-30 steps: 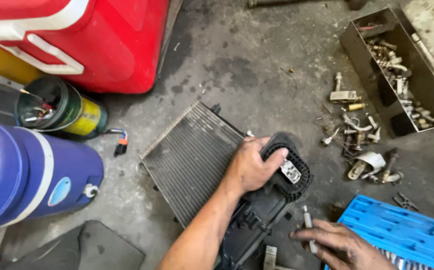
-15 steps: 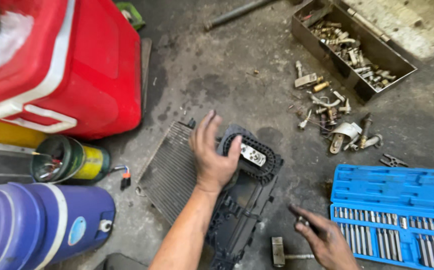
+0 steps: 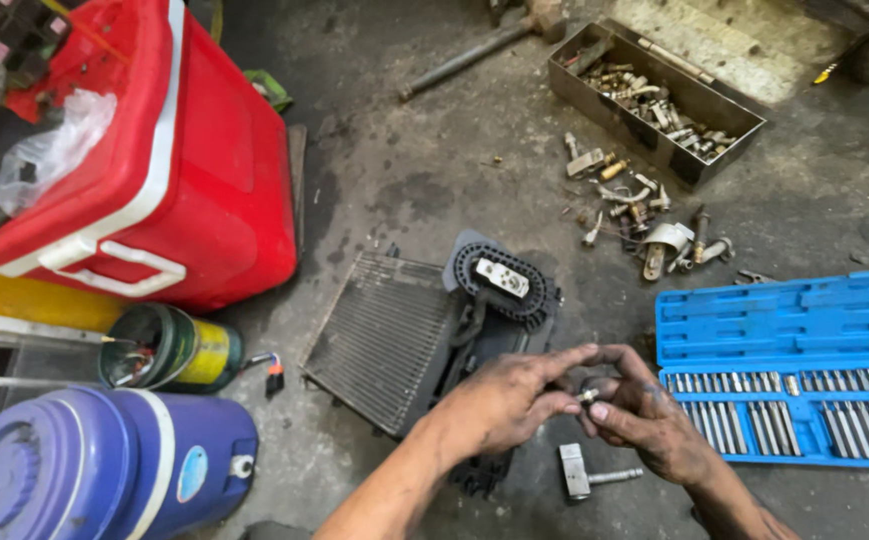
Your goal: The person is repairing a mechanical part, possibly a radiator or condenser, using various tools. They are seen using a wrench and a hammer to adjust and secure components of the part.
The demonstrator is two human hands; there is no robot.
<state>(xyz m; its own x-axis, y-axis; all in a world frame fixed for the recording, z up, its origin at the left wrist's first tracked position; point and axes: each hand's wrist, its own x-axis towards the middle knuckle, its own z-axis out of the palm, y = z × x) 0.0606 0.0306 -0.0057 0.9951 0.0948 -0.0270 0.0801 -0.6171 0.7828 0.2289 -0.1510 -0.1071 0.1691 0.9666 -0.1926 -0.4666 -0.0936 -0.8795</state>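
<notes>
My left hand (image 3: 504,400) and my right hand (image 3: 644,415) meet low in the view, fingertips pinched together on a small metal bit (image 3: 588,396). They hover just in front of a dark finned radiator-like core (image 3: 384,335) with a black plastic housing (image 3: 499,290) lying on the grey concrete floor. A short metal socket tool (image 3: 589,473) rests on the floor under my hands. To the right lies an open blue tool case (image 3: 784,325) with rows of bits.
A red cooler (image 3: 184,180) stands at the upper left, a purple jug (image 3: 104,470) at the lower left, a green-yellow can (image 3: 169,350) between them. A metal tray (image 3: 654,100) of bolts sits at the top, with loose metal fittings (image 3: 654,215) scattered below it.
My left hand left the black housing and came down to meet my right hand. The right hand rose from the floor with the small bit. The view shifted up and right.
</notes>
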